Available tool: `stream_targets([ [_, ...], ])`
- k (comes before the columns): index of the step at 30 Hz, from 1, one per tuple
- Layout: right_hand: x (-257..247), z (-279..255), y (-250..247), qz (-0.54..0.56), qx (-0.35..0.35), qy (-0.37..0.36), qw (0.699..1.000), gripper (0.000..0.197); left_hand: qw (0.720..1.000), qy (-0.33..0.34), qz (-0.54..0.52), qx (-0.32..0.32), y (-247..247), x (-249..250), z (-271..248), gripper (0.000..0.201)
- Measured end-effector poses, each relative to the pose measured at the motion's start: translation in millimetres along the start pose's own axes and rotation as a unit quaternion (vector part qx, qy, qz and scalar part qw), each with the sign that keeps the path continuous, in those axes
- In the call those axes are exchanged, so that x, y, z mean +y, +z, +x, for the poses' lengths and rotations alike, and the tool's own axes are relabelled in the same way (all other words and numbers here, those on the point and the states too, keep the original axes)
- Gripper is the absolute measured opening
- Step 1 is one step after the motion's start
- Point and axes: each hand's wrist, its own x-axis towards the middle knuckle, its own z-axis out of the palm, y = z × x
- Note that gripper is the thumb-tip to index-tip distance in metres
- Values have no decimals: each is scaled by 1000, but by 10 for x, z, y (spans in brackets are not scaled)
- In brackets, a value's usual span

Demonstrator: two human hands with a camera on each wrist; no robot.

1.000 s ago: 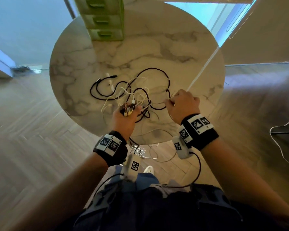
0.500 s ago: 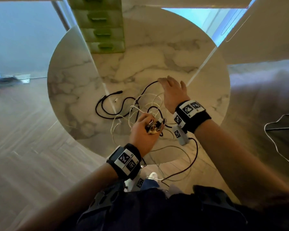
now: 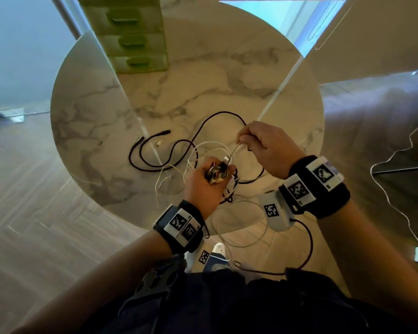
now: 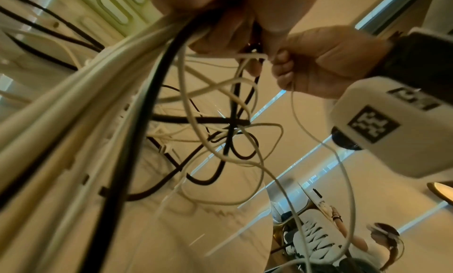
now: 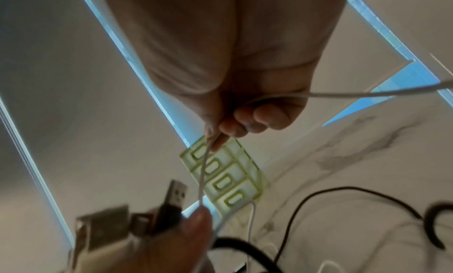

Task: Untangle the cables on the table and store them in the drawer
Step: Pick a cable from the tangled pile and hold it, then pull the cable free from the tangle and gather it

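Hidden or unclear: the wrist views are close and blurred. The left wrist view is mostly filled by out-of-focus strands; which strand belongs to which cable cannot be told there. The drawer unit (image 3: pixel 130 37) is cut off at the top edge of the head view; its green drawers look closed. How many separate cables make up the tangle cannot be told.

Left hand (image 3: pixel 204 189): fingers curled tight around a bunch of plugs (image 3: pixel 217 173), USB ends sticking up out of the fist; black and white strands hang below it. In the right wrist view a metal USB plug (image 5: pixel 175 192) stands clear above the thumb.

Right hand (image 3: pixel 268 150): thumb and forefinger pinch a thin white cable (image 3: pixel 233 151), remaining fingers curled in; the strand runs taut down to the left fist.

Black cable (image 3: pixel 152 162) lies looped on the round marble table (image 3: pixel 101 112), near edge, its ends pointing towards the drawer unit. White loops droop over the table edge.

Changes from half a second ago: the right hand was then spread flat, reaching out over the far loop of the black cable; it has now drawn back towards the left hand and closed on the white strand. The left hand keeps its grip on the plugs. The black cable's outer loop lies much as before.
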Motion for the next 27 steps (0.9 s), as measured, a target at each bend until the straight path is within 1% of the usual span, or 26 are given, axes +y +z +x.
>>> stream_targets([
  [1, 2, -59, -48, 5, 19, -6, 1000, 17, 1000, 6, 18, -16, 11, 16, -10, 15],
  [3, 20, -185, -137, 1, 49, -18, 999, 17, 997, 4, 63, -52, 44, 60, -22, 24],
  [5, 42, -314, -239, -4, 93, -29, 995, 17, 995, -10, 74, -69, 83, 77, -20, 29],
  [7, 63, -454, -407, 4, 163, -33, 986, 16, 994, -22, 86, -71, 61, 52, -20, 27],
  [10, 163, -668, -723, -11, 266, -26, 963, 18, 994, -22, 95, -41, -60, -40, -57, 23],
  [11, 206, -733, -795, -23, 288, -22, 957, 19, 994, -16, 101, -34, -98, -52, -67, 21],
  [12, 246, -792, -839, -30, 304, -16, 952, 20, 992, -10, 117, -41, -126, -54, -75, 20],
  [14, 323, -874, -836, -20, 323, 2, 946, 19, 982, -3, 172, -73, -152, -57, -104, 14],
  [15, 357, -903, -801, -12, 324, 13, 946, 19, 976, -1, 202, -84, -158, -53, -120, 12],
  [16, 399, -923, -753, -10, 318, 27, 948, 18, 972, -3, 222, -80, -172, -83, -123, 15],
  [17, 463, -933, -693, -16, 302, 48, 952, 17, 974, -9, 219, -64, -186, -109, -129, 19],
  [19, 615, -956, -548, -48, 238, 111, 964, 18, 983, -15, 181, -20, -206, -140, -176, 23],
  [20, 672, -966, -451, -64, 198, 133, 969, 19, 985, -3, 173, -8, -204, -135, -204, 24],
  [21, 713, -970, -341, -80, 162, 140, 973, 19, 984, 12, 180, -9, -199, -118, -237, 23],
  [23, 718, -968, -108, -136, 114, 123, 976, 23, 975, 55, 211, -33, -171, -80, -287, 18],
  [24, 682, -958, 6, -172, 97, 114, 974, 33, 967, 77, 240, -49, -150, -79, -303, 15],
  [25, 605, -947, 104, -201, 81, 104, 971, 50, 955, 100, 270, -70, -122, -64, -319, 13],
  [26, 504, -934, 191, -220, 64, 87, 969, 66, 943, 122, 295, -95, -91, -70, -331, 13],
  [27, 397, -917, 270, -234, 53, 56, 969, 76, 930, 139, 317, -123, -62, -65, -346, 13],
])
